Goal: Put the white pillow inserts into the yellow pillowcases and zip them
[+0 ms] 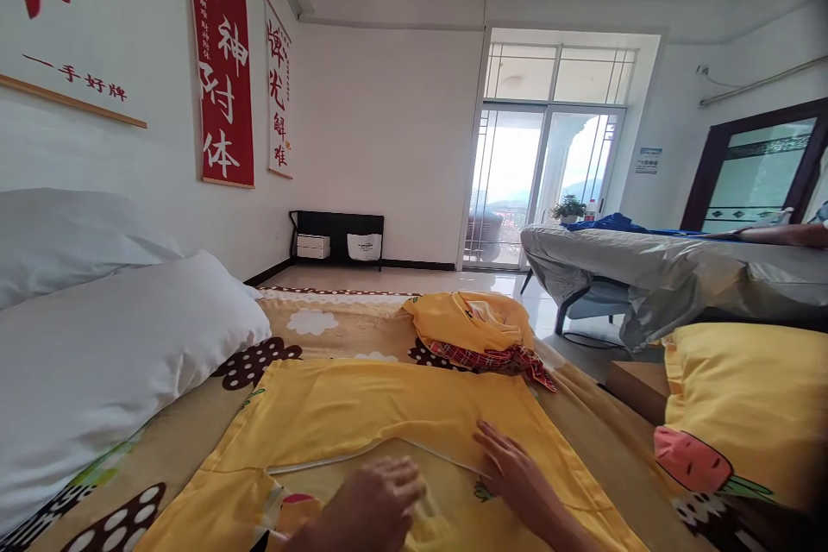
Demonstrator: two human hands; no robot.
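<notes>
A yellow pillowcase [362,405] lies spread on the bed in front of me, its white-edged opening gaping toward me. My left hand [375,496] is over that opening; motion blurs its bent fingers, so I cannot make out whether they grip the cloth. To the right, my right hand [517,474] rests with fingers stretched out on the yellow fabric, beside the opening's edge. A printed green leaf shows near it. Beyond the pillowcase sits a folded pile of yellow cloth [475,323] with red plaid fabric [485,355] under it.
White pillows [135,354] line the left side of the patterned bedspread [349,319]. At right is a yellow pillow [750,397] with a carrot print, near a cardboard box [637,388]. A plastic-covered table [711,272] stands behind, with another person's arm [786,235] over it.
</notes>
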